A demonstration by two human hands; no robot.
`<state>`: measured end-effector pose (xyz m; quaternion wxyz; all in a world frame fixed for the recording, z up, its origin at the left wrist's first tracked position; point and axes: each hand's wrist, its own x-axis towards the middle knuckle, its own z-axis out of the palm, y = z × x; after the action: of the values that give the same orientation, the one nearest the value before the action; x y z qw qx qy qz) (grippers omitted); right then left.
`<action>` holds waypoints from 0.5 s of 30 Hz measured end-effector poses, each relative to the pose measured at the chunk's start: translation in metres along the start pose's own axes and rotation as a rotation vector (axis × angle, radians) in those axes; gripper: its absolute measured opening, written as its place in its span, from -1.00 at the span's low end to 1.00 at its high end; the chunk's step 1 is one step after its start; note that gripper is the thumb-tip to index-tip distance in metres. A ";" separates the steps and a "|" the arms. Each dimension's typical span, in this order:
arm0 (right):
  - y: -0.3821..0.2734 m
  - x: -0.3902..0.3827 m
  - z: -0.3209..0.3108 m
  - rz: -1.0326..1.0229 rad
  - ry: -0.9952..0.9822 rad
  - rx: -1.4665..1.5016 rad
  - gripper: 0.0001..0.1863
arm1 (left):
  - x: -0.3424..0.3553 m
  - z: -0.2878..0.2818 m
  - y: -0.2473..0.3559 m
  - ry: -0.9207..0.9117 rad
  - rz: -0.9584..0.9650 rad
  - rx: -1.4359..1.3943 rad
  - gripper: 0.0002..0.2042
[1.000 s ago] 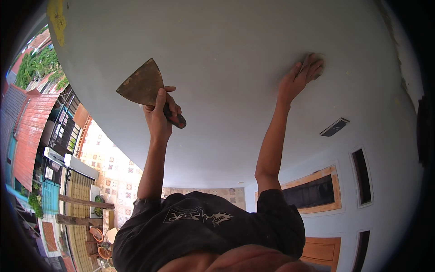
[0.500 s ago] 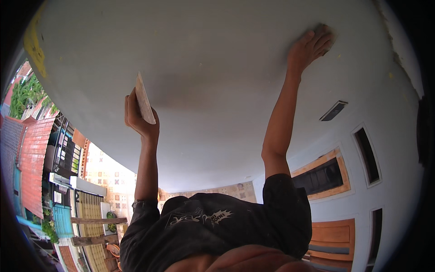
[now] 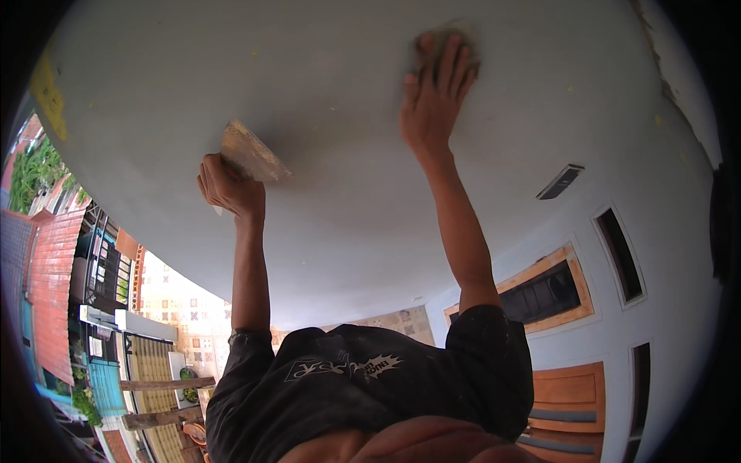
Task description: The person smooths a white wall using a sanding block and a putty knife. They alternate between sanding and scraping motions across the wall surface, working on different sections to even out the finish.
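Clenching the scraper (image 3: 252,154) in the left hand (image 3: 230,188), up by the ceiling (image 3: 347,231)! Aiming the blade (image 3: 262,158) up and rightward, slanting its wide edge from upper left to lower right, hiding the handle, so impossible to tell the full long axis. And over there, stretching the right hand (image 3: 436,108) flat across a blurred greyish pad (image 3: 441,45) against the ceiling; gripping or merely pressing, impossible to tell.

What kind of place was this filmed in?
Probably a house's covered porch: a wooden door and a wood-framed window are set in the pale wall at right, while a red roof shows outdoors at left.
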<state>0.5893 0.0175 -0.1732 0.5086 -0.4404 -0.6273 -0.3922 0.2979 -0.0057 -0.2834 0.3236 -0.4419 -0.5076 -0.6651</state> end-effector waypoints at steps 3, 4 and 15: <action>-0.001 -0.087 0.022 -0.197 -0.211 -0.096 -0.45 | 0.003 0.005 0.001 -0.011 0.007 0.024 -0.75; 0.018 -0.103 0.032 -0.215 -0.199 -0.106 -0.45 | 0.004 0.006 0.002 0.002 0.007 0.034 -0.75; -0.078 -0.177 0.014 -0.130 -0.480 0.098 -0.57 | 0.010 0.007 -0.004 -0.095 0.051 0.170 -0.78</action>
<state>0.5275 -0.0198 -0.3529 0.3396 -0.4546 -0.7753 -0.2774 0.2919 0.0026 -0.2750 0.3520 -0.4567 -0.5656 -0.5896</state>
